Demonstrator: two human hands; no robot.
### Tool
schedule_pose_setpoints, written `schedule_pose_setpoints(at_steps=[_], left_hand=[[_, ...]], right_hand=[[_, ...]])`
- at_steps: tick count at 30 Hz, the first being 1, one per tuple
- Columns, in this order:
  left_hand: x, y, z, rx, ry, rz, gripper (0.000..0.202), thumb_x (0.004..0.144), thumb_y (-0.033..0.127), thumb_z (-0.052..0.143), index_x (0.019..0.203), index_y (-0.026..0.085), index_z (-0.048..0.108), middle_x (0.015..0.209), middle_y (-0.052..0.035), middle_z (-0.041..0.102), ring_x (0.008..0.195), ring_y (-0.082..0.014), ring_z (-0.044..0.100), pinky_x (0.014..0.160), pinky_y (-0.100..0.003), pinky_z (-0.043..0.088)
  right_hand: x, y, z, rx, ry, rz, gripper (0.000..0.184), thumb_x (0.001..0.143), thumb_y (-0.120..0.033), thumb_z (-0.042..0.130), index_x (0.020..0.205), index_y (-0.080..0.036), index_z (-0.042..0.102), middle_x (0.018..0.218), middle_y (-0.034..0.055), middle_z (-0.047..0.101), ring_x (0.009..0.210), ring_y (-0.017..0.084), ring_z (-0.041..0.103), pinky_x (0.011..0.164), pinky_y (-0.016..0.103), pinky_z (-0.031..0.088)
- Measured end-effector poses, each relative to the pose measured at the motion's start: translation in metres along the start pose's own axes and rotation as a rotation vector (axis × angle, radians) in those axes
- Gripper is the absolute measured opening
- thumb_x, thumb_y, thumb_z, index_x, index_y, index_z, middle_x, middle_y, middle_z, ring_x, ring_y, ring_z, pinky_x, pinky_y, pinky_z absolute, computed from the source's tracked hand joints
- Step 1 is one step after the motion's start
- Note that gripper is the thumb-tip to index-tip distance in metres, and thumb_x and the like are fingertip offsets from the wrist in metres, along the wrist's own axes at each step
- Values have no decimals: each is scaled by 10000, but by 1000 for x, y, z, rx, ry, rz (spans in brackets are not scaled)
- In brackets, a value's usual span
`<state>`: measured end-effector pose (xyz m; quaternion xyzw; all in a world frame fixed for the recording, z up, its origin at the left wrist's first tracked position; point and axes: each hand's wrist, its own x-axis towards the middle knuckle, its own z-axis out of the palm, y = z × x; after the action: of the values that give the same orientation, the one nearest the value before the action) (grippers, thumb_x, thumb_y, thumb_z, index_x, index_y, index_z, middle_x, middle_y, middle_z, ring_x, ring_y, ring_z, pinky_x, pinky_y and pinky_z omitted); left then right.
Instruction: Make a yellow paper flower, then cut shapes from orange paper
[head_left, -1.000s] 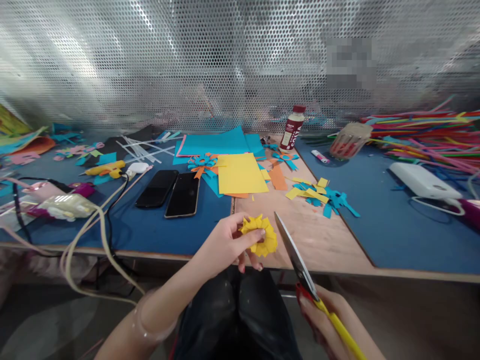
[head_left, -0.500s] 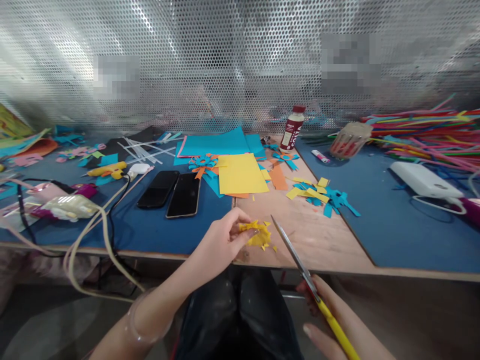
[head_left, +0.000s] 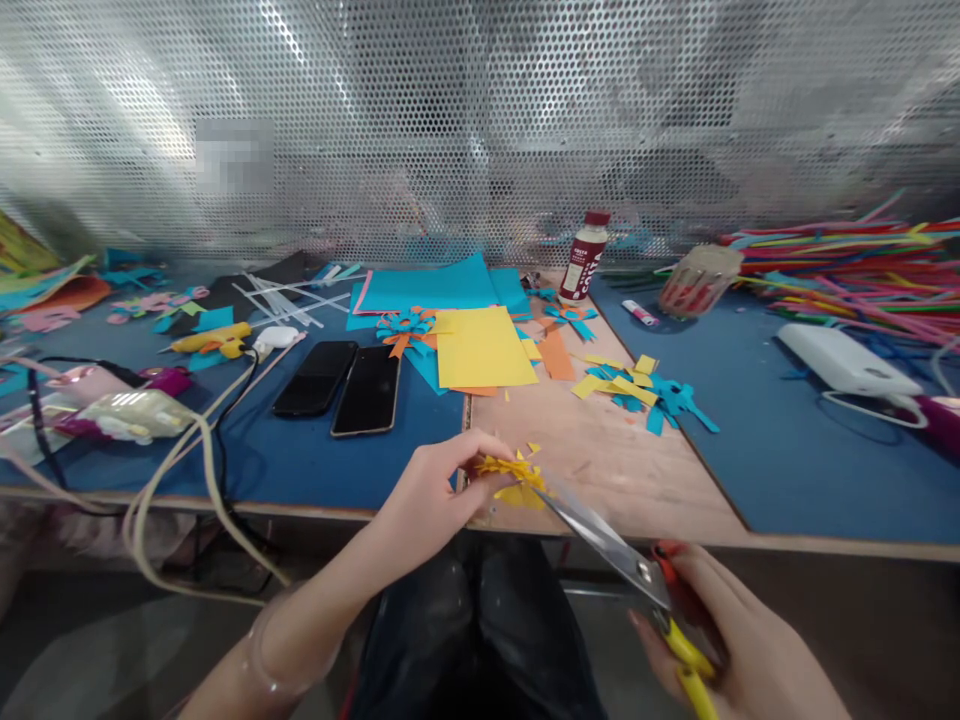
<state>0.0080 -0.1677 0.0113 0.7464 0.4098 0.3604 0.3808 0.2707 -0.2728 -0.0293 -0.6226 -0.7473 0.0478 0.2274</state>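
My left hand point(head_left: 435, 490) pinches a small yellow fringed paper flower point(head_left: 514, 474) over the near edge of the wooden board point(head_left: 637, 470). My right hand point(head_left: 720, 640) grips the yellow and red handles of a pair of scissors point(head_left: 607, 540). The blades point up and left, and their tips meet the flower's lower right side. Below the hands lie my dark trousers.
Two black phones point(head_left: 345, 385) lie on the blue mat at left. Yellow point(head_left: 480, 345) and blue paper sheets, paper scraps point(head_left: 637, 390), a bottle point(head_left: 585, 255), a white box point(head_left: 847, 362), cables point(head_left: 202, 440) and a heap of coloured strips point(head_left: 847, 265) crowd the table. A perforated metal screen stands behind.
The scissors swung down and left until their blades reached the flower. My right hand came further into view. My left hand turned the flower flatter, edge-on.
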Motion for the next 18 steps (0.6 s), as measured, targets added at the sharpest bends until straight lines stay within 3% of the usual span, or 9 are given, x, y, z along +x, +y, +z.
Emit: schedule_pose_setpoints(at_steps=[6, 18], left_hand=[[-3, 4, -2, 30, -18, 16, 159, 850, 185, 550, 938, 223, 677, 927, -10, 709, 821, -134, 625, 675, -241, 481], [-7, 2, -2, -21, 6, 73, 220, 831, 79, 533, 905, 222, 683, 936, 13, 723, 902, -118, 652, 810, -238, 492]], right_hand=[[-3, 1, 2, -233, 113, -77, 269, 800, -421, 543, 960, -207, 520, 906, 92, 673, 682, 223, 696, 463, 264, 537], [0, -2, 7, -265, 129, -136, 257, 819, -403, 521, 980, -204, 496, 951, 97, 666, 732, 218, 701, 484, 256, 550]])
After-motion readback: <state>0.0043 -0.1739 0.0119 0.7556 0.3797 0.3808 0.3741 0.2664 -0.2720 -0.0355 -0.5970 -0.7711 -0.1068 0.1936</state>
